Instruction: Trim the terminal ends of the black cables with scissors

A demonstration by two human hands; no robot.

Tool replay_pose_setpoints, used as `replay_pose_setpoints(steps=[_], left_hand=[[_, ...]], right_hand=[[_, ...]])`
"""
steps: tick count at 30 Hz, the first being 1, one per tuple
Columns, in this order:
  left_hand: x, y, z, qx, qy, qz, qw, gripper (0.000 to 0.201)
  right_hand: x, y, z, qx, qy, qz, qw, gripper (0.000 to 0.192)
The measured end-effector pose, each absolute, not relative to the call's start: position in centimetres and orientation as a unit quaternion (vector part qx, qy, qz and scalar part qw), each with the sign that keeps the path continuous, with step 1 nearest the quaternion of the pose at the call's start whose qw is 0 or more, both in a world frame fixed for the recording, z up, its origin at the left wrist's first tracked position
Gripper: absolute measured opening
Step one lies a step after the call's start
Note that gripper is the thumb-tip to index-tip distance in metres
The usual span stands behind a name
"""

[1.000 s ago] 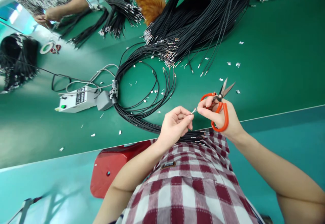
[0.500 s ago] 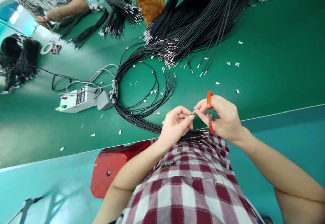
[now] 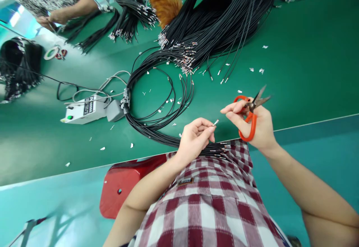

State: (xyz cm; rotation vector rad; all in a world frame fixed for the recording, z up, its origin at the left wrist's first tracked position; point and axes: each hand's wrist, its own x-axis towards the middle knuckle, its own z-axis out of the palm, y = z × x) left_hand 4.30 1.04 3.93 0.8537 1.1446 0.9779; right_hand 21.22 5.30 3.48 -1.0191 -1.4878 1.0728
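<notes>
Left hand (image 3: 193, 138) pinched shut on a black wire (image 3: 209, 129), metal terminal (image 3: 215, 122) poking up and right past the fingertips. Right hand (image 3: 256, 125) just apart, gripping orange scissors (image 3: 249, 114), blades slightly parted, long axis slanting up to the right. Beneath, a green table (image 3: 308, 71) littered with metal scraps (image 3: 262, 70), black wire bundles (image 3: 218, 19), a white control box (image 3: 84, 108). Far left, another person's hands (image 3: 49, 19).

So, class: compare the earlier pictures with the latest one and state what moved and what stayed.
The right hand with the orange scissors has drawn up and rightward, away from the wire tip. The left hand still pinches that wire; the bundles and control box lie unchanged.
</notes>
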Motion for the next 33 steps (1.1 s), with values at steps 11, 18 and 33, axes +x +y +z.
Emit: replay_pose_setpoints(steps=[11,18,33], left_hand=[[4.3,0.4,3.1,0.489,0.5,0.48,0.53,0.018],[5.2,1.0,2.8,0.558,0.468,0.57,0.381,0.004],[5.6,0.9,3.2,0.412,0.507,0.571,0.497,0.022]], right_hand=[[20.0,4.4,3.1,-0.401,-0.5,0.6,0.478,0.038],[20.2,4.0,2.9,-0.397,-0.472,0.614,0.492,0.036],[21.3,3.5,3.3,-0.455,-0.491,0.563,0.485,0.039]])
